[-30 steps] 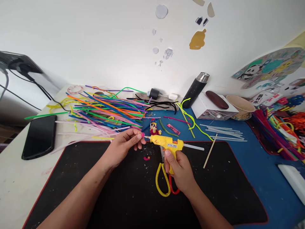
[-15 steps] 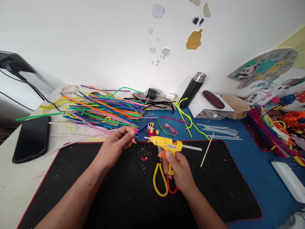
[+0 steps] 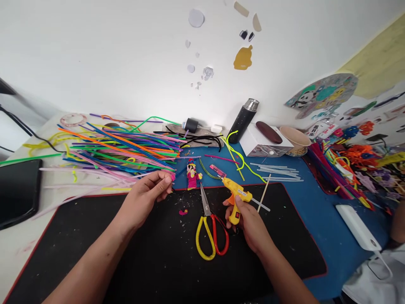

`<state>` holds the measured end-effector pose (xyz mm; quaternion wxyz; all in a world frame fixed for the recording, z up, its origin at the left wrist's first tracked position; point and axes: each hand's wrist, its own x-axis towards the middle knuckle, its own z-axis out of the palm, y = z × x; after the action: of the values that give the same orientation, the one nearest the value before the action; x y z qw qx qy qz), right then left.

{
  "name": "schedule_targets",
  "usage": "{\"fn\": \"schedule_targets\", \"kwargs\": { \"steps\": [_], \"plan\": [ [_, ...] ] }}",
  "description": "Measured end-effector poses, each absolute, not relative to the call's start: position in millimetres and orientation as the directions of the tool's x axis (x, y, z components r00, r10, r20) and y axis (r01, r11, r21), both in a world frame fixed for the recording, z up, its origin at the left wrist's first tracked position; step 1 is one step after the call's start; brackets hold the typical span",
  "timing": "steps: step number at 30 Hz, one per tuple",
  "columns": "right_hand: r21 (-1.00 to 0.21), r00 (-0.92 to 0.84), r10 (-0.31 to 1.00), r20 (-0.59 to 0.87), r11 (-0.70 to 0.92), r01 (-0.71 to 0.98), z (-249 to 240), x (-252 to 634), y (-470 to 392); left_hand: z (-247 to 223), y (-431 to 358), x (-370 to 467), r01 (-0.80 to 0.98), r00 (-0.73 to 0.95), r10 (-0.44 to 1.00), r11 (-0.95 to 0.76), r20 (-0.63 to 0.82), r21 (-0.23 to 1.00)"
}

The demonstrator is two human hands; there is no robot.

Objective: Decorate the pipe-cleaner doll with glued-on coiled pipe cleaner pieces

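Note:
My left hand [image 3: 147, 194] pinches a small pink fuzzy piece [image 3: 172, 176] above the mat's back edge. My right hand [image 3: 247, 215] is wrapped round the grip of a yellow glue gun [image 3: 236, 190], whose nozzle points up and left and whose clear glue stick juts out behind. Between the hands, a small figure [image 3: 191, 175] with a pink body and blue-topped head lies near the mat's edge. Scissors [image 3: 206, 210] with one yellow and one red handle rest on the black mat [image 3: 152, 257]. A little pink curl [image 3: 183, 212] lies left of them.
Many coloured pipe cleaners [image 3: 126, 147] spread across the back left, beside a black phone [image 3: 20, 190]. Behind the mat are a black flask [image 3: 243, 120], a white box [image 3: 268, 143], a bowl [image 3: 295, 139] and clear glue sticks [image 3: 278, 171]. Part of another person shows at far right.
My right hand has moved right and tilted the glue gun, its nozzle now away from my left hand. The scissors are uncovered. The view has shifted to the right.

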<state>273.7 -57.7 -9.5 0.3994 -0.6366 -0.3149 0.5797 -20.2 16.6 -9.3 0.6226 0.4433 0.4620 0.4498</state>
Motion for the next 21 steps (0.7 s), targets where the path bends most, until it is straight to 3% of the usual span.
{"fn": "schedule_targets", "kwargs": {
  "steps": [6,11,14,16,18,21],
  "plan": [
    [-0.763,0.072,0.788,-0.611,-0.611,0.211,-9,287,-48,-10,16,-20,-0.154,0.185,0.966,0.212,-0.182,0.965],
    [-0.664,0.099,0.792,-0.602,-0.566,0.489,-9,301,-44,-14,15,-20,-0.164,0.191,0.965,0.213,-0.180,0.963],
    [-0.572,0.119,0.851,-0.511,-0.440,0.692,-3,310,-47,-14,16,-20,-0.170,0.187,0.962,0.229,-0.197,0.958],
    [-0.544,0.107,0.925,-0.365,-0.305,0.782,4,312,-49,-13,16,-19,-0.160,0.182,0.964,0.223,-0.193,0.962],
    [-0.544,0.040,0.971,-0.234,-0.165,0.822,12,309,-48,-10,15,-18,-0.135,0.181,0.966,0.210,-0.184,0.968],
    [-0.559,0.023,0.986,-0.165,-0.113,0.821,22,293,-37,-6,15,-17,-0.087,0.192,0.967,0.189,-0.170,0.978]
  ]
}}
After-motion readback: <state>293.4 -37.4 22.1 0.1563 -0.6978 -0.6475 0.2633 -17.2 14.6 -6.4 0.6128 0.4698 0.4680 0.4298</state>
